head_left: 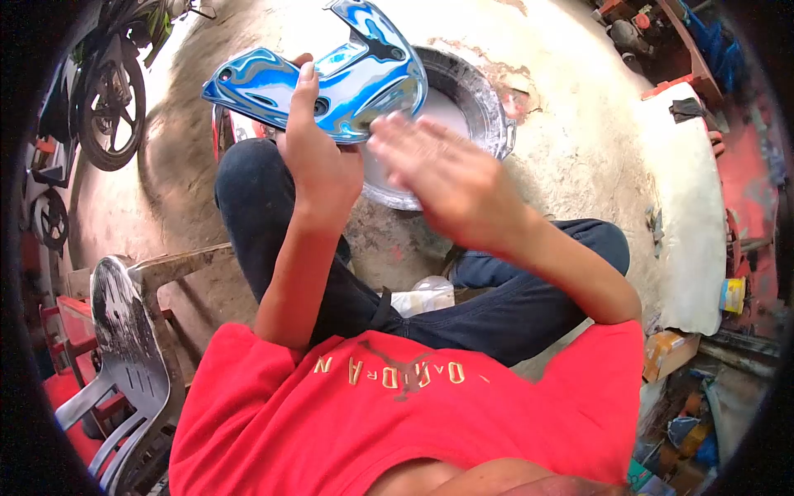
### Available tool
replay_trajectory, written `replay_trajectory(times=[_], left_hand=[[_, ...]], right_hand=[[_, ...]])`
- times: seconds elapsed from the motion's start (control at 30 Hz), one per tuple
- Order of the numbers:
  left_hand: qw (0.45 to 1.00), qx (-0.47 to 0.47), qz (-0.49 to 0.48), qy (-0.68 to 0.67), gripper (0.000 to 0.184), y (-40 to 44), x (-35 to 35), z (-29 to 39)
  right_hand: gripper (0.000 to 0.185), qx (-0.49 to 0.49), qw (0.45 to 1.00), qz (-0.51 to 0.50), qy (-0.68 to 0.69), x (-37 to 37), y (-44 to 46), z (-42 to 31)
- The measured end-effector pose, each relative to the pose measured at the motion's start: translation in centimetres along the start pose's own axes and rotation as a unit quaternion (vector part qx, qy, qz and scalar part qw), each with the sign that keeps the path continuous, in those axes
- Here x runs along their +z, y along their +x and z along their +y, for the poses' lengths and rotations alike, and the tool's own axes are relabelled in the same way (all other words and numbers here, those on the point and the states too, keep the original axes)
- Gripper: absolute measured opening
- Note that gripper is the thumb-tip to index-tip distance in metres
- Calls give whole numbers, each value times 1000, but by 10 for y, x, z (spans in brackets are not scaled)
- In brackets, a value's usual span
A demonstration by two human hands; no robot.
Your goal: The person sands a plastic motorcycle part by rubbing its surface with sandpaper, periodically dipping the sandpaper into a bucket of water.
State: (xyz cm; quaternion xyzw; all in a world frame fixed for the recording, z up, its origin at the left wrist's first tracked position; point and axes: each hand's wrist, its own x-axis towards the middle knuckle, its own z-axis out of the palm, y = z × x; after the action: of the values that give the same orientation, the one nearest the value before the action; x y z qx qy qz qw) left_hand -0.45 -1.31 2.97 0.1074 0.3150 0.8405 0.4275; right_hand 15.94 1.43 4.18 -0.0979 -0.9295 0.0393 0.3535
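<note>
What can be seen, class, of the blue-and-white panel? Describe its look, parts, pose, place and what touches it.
The panel is a glossy, curved shell, apparently painted plastic, swirled in blue, white and grey. It has a pointed left end, a prong at upper right and dark recesses. The left hand holds it up, thumb on its face; it partly overlaps the basin in view. The right hand, blurred, is at its lower edge; contact is unclear.

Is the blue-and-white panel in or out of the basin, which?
Out: the left hand holds the blue-and-white panel up, hiding part of the basin from view.
</note>
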Motion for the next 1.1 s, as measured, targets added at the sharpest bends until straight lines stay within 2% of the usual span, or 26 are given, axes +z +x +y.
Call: replay_trajectory(times=[0.03, 0.13, 0.17, 0.2, 0.27, 0.33, 0.37, 0.43, 0.47, 0.5, 0.6, 0.63, 0.73, 0.83, 0.87, 0.93, 0.97, 1.07, 1.1], left_hand=[[1000, 2, 2, -2, 34, 0, 1, 0], [1000, 11, 10, 7, 33, -3, 2, -2], [1000, 17, 12, 6, 33, -3, 4, -3], [1000, 10, 2, 0, 33, -1, 6, -4], [1000, -7, -16, -1, 32, 1, 0, -5], [1000, 1, 5, -1, 32, 0, -3, -3], [1000, 9, 22, 3, 32, -2, 0, -2], [998, 17, 45, 38, 34, -3, 4, 7], [999, 40, 25, 5, 34, 2, 1, 12], [999, 52, 9, -2, 33, 5, 1, 15], [998, 62, -1, 2, 31, 1, 2, 23], [998, 64, 3, -3, 31, 1, 4, 23], [999, 49, -1, -8, 30, 0, 5, 21], [1000, 19, -14, -5, 30, -2, 4, 14], [999, 27, -15, 7, 30, -1, 2, 11], [998, 46, -19, 29, 30, 2, 2, 7], [999, 24, -22, 14, 31, 1, 2, 8], [999, 43, -14, 25, 32, -4, 6, 7], [999, 34, -20, 24, 31, -4, 6, 5]], right_hand=[[28, -39, 999, -5, -18, 1, 0, 6], [27, 51, 995, 0, -83, -4, 0, 60], [32, 68, 996, -6, -50, -2, -2, 48], [32, 9, 999, 2, -41, 0, -2, 28], [31, 2, 1000, 12, 9, 1, 3, 4], [28, 58, 998, 19, -22, -4, 2, 47], [27, 84, 993, 1, -87, -5, -3, 66], [27, 52, 998, -23, -29, -5, -9, 44], [27, 34, 999, -35, 1, -4, -10, 29], [28, 38, 999, -23, 15, -2, -7, 12], [21, 74, 996, 48, -12, -14, 2, 39], [24, 136, 988, 74, 11, -24, 7, 37], [28, 97, 984, 148, -23, -35, 17, 42], [30, 98, 994, 50, -16, -27, 13, 35], [33, 46, 998, 19, -30, -13, 5, 36], [33, 8, 1000, -2, -7, -1, 2, 14], [33, 5, 1000, 0, 8, -4, 4, 15], [32, 52, 998, 13, -44, -7, 1, 54], [32, 25, 999, 6, -38, -6, -1, 37]])
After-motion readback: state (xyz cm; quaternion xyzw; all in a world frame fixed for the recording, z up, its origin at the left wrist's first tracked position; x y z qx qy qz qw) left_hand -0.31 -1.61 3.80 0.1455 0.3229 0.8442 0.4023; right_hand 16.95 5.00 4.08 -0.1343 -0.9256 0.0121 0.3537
